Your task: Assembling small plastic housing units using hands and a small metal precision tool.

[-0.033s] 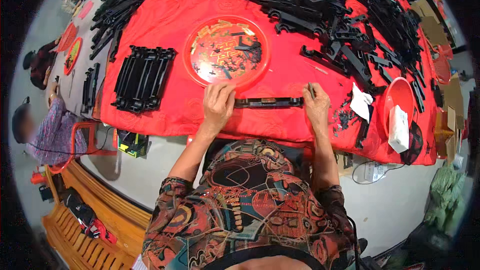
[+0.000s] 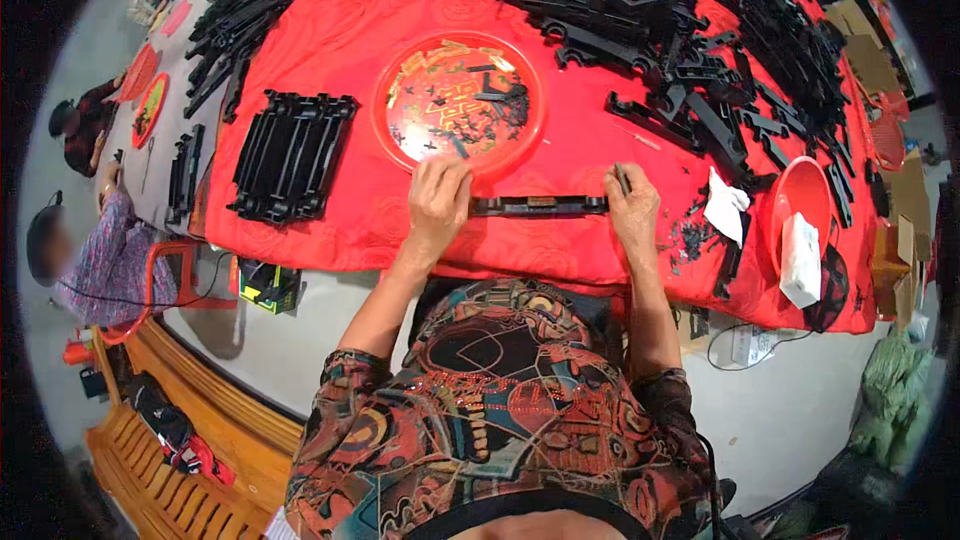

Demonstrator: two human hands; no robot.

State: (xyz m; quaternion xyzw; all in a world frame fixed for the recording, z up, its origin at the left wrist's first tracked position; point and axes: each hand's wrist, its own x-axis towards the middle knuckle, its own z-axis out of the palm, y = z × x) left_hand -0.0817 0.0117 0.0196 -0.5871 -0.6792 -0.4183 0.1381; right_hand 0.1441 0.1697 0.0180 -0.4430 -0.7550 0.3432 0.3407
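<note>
A long black plastic bar [image 2: 540, 205] lies crosswise in front of me at the near side of the red-covered table, a small yellowish piece at its middle. Closed around its left end is my left hand [image 2: 437, 202], fingers bunched. My right hand [image 2: 633, 208] is closed at the other end, and a thin dark piece shows between its thumb and fingers; its kind is unclear. Just beyond my left hand is a round red tray [image 2: 384, 140] of small black parts and yellowish strips. A stack of similar black bars [image 2: 292, 158] lies to the left.
Heaped black plastic parts [image 2: 625, 10] cover the far right. A white tissue [image 2: 725, 205], a red basin [image 2: 795, 190] and a white packet [image 2: 800, 260] lie on the right. More black bars [image 2: 250, 15] lie far left. A person in a patterned top [image 2: 120, 255] sits at left.
The whole view has shifted very slightly. Both hands keep their hold on the black plastic bar, and nothing on the table has visibly moved.
</note>
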